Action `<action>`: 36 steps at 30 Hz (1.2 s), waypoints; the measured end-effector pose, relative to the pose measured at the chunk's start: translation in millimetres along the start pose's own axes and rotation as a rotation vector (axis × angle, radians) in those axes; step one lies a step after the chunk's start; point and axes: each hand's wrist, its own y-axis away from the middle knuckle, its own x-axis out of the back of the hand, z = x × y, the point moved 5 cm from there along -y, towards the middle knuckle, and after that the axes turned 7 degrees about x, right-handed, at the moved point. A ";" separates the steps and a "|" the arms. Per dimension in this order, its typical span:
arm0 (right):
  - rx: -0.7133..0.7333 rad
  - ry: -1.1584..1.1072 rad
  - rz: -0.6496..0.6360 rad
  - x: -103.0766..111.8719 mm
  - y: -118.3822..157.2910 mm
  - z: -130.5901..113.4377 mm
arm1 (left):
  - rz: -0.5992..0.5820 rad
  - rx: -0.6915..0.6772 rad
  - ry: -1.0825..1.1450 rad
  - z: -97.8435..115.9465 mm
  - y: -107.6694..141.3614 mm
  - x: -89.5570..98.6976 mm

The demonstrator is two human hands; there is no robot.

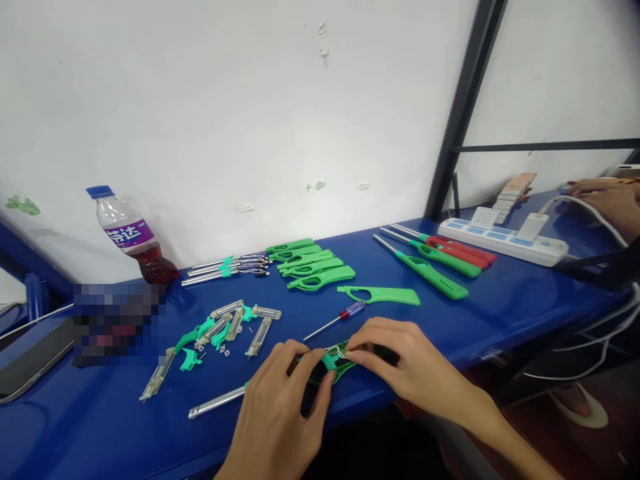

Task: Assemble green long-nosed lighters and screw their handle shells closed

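Observation:
Near the table's front edge, my left hand [285, 407] is closed around a green lighter casing [343, 373] with a metal tube [217, 403] pointing left. The fingers of my right hand [400, 353] pinch at a thin white wire [343, 353] over the open casing. Behind my hands lies a screwdriver [335, 320] with a purple and red handle. Several clear fuel tanks [259, 337] and teal triggers [190, 360] are scattered to the left. Metal tubes with wires [207, 273] and green casing halves [323, 278] sit along the wall.
At the left stand a bottle [133, 233] of dark red drink and a black phone-like object [37, 357]. Finished-looking green lighters [435, 277] and red ones [463, 250] lie at the right, before a white power strip [505, 241]. Another person's hand [607, 200] shows at far right.

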 end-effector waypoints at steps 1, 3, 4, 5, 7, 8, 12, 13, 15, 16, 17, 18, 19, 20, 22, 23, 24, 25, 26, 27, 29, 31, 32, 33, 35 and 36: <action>-0.005 0.006 -0.007 -0.3 0.2 0.0 | 0.002 0.002 0.006 0.0 -0.1 0.1; -0.012 0.008 -0.016 -0.9 0.6 0.6 | 0.009 0.002 0.011 0.4 -0.3 0.1; -0.011 0.008 -0.018 -1.2 0.6 0.9 | 0.012 -0.001 0.012 0.8 -0.4 0.1; -0.007 0.009 -0.019 -1.4 0.5 1.3 | 0.016 -0.005 0.012 1.3 -0.4 0.3; 0.016 0.017 -0.024 -2.1 0.0 1.7 | 0.018 -0.005 0.013 1.9 -0.2 0.7; 0.030 0.020 -0.029 -2.5 -0.3 1.9 | 0.018 -0.005 0.018 2.2 -0.1 1.0; 0.062 0.021 -0.032 -3.2 -1.3 2.8 | 0.016 0.002 0.058 2.7 -0.1 2.0; 0.062 0.021 -0.032 -3.2 -1.4 3.0 | 0.018 0.006 0.063 2.6 -0.2 2.1; 0.062 0.018 -0.032 -3.3 -1.8 3.0 | 0.022 0.015 0.059 2.1 -0.6 2.1; 0.060 0.016 -0.034 -3.4 -2.1 2.8 | 0.025 0.017 0.055 1.9 -0.8 2.2; 0.058 0.014 -0.035 -3.4 -2.4 2.7 | 0.027 0.017 0.051 1.7 -1.0 2.2; 0.052 0.009 -0.037 -3.6 -2.8 2.9 | 0.026 0.019 0.049 1.4 -1.0 2.1; 0.042 0.003 -0.039 -3.7 -3.3 3.4 | 0.025 0.023 0.050 0.8 -1.1 1.9; 0.029 -0.006 -0.038 -3.7 -3.7 4.2 | 0.019 0.028 0.055 0.2 -1.0 1.6; -0.008 -0.025 -0.034 -3.8 -4.5 7.3 | -0.002 0.042 0.071 -1.5 -0.4 0.5; -0.026 -0.033 -0.031 -3.8 -4.7 9.1 | -0.011 0.049 0.076 -2.4 0.0 -0.1; -0.042 -0.038 -0.029 -3.8 -4.9 10.7 | -0.017 0.053 0.075 -3.3 0.5 -0.4; -0.052 -0.041 -0.027 -3.8 -5.0 12.1 | -0.017 0.055 0.068 -4.0 1.1 -0.5; -0.055 -0.043 -0.026 -3.9 -5.0 12.8 | -0.015 0.058 0.056 -4.7 1.7 -0.5; -0.053 -0.044 -0.025 -3.9 -5.1 13.0 | -0.008 0.062 0.041 -5.3 2.2 -0.2; -0.039 -0.048 -0.024 -3.8 -5.0 11.9 | 0.004 0.068 0.024 -5.9 2.8 0.5; -0.026 -0.048 -0.028 -4.0 -4.8 9.9 | 0.001 0.066 0.025 -5.6 3.0 0.4; -0.018 -0.045 -0.031 -4.0 -4.8 8.6 | -0.004 0.061 0.028 -5.1 2.9 0.2; -0.007 -0.040 -0.033 -3.9 -4.8 7.2 | -0.009 0.056 0.032 -4.5 2.8 -0.2; 0.012 -0.029 -0.040 -3.6 -5.3 4.5 | -0.015 0.047 0.037 -3.5 2.5 -0.9; 0.018 -0.024 -0.044 -3.3 -5.7 3.5 | -0.012 0.042 0.039 -3.0 2.3 -1.0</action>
